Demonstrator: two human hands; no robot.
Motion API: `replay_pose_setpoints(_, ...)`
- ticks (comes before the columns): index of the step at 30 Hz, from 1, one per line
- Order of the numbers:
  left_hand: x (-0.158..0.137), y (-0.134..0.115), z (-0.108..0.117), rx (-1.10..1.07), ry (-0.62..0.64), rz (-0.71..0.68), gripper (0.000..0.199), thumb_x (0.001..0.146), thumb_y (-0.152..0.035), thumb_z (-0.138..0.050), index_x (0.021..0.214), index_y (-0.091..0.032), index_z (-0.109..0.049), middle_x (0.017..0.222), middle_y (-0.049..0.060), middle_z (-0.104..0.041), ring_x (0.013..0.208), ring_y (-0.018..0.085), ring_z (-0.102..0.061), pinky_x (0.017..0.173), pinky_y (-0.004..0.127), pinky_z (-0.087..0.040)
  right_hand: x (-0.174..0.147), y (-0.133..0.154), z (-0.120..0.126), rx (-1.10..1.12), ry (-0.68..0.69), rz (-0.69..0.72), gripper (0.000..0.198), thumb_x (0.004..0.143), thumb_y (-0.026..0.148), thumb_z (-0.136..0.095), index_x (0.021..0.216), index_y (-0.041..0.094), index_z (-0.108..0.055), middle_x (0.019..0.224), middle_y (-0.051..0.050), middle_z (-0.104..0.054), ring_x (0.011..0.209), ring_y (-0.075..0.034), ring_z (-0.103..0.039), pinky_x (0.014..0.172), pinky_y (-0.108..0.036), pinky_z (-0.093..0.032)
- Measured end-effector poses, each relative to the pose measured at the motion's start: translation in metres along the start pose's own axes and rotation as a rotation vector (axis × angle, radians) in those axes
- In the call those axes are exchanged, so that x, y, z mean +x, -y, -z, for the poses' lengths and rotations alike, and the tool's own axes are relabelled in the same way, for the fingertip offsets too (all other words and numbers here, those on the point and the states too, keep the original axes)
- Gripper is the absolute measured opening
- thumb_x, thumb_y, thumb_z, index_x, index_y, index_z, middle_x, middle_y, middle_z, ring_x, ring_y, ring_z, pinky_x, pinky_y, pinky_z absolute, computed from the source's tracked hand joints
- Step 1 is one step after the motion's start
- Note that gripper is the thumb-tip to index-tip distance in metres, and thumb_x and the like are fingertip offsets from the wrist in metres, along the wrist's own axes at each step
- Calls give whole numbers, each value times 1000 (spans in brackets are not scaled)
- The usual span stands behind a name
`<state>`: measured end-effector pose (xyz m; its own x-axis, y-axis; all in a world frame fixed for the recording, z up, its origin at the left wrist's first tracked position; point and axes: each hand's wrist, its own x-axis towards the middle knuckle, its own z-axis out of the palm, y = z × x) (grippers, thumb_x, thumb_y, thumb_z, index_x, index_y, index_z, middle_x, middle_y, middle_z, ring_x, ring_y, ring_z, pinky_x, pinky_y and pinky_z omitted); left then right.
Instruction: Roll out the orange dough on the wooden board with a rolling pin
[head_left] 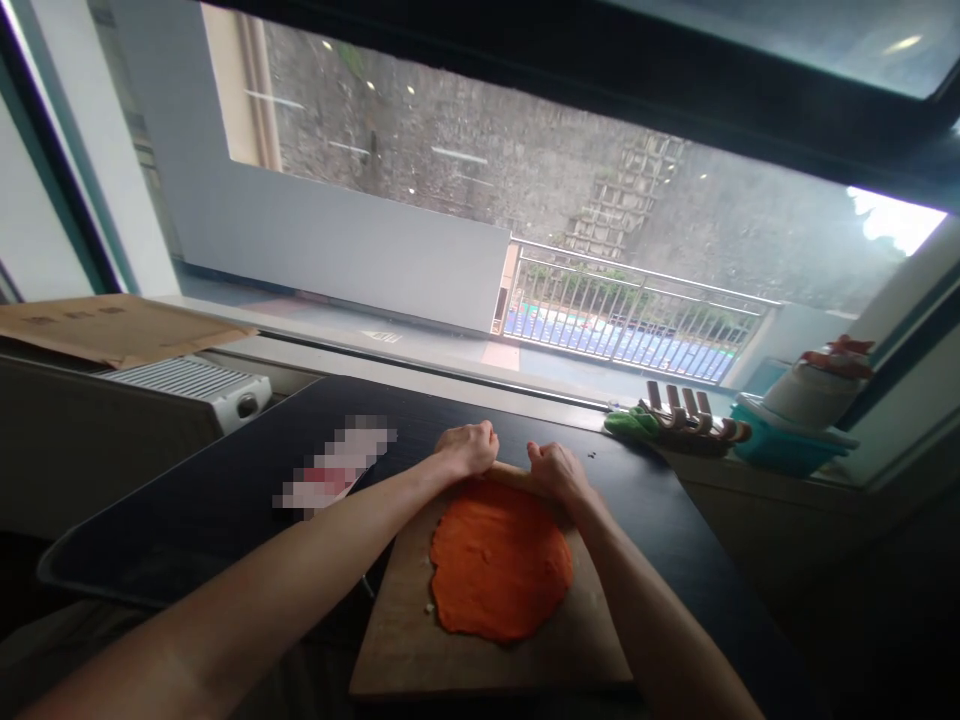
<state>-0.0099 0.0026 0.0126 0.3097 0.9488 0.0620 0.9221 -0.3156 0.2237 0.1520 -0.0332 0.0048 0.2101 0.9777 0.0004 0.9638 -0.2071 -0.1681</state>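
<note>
A flat, roundish orange sheet, dough or clay by its look (499, 560), lies on a wooden board (405, 655) in front of me. Across its far edge runs a wooden rolling pin (516, 474), of which only the middle shows. My left hand (469, 448) is closed around the pin's left end. On the right end my right hand (556, 470) is closed too, its thumb pointing inward. Both forearms reach forward on either side of the sheet. Small pale crumbs sit on the board at the sheet's left edge.
The board rests on a dark table (225, 500). Left of my arm lies a blurred-out flat object (334, 470). A brown paper envelope (120, 328) is on a radiator at far left. Along the windowsill stand a green cloth (631, 424), a wooden rack (686, 420) and a teal container (787, 440).
</note>
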Motion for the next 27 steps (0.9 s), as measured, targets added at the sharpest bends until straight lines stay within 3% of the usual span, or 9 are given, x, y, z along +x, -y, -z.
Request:
replay_pose_setpoints(7, 31, 1, 23, -32, -9, 39, 39, 89, -38, -31, 107, -21, -60, 105, 10, -70, 97, 26, -65, 79, 35, -48, 12, -19, 18, 50, -114, 36, 55, 95, 48, -28, 72, 21, -70, 76, -7, -69, 72, -18, -61, 58, -27, -32)
replay_pose_setpoints(13, 8, -15, 12, -35, -70, -44, 35, 90, -40, -31, 102, -22, -59, 93, 8, -72, 88, 24, -67, 77, 35, -48, -3, -21, 8, 34, -127, 89, 49, 94, 44, -34, 66, 20, -66, 65, -5, -65, 60, -14, -56, 54, -27, -26)
replay_pose_setpoints(19, -18, -12, -3, -43, -48, -46, 30, 90, -36, -34, 107, -24, -55, 93, 6, -72, 90, 23, -67, 78, 33, -48, -23, -21, -6, 21, -147, 76, 37, 93, 38, -38, 73, 22, -65, 81, -5, -69, 76, -17, -61, 61, -27, -32)
replay_pose_setpoints(24, -6, -19, 5, 41, -73, -50, 32, 83, -20, -43, 112, -22, -54, 106, 11, -67, 102, 24, -62, 86, 37, -46, -31, -13, 0, -2, -226, 77, 29, 94, 28, -38, 85, 20, -65, 96, -7, -68, 87, -18, -61, 72, -26, -36)
replay_pose_setpoints(27, 3, -34, 6, 34, -88, -77, 31, 84, -20, -43, 112, -23, -54, 114, 10, -64, 110, 24, -57, 93, 38, -42, -34, -10, 0, -14, -263, 56, 30, 94, 26, -36, 89, 19, -65, 97, -8, -67, 90, -19, -60, 77, -27, -37)
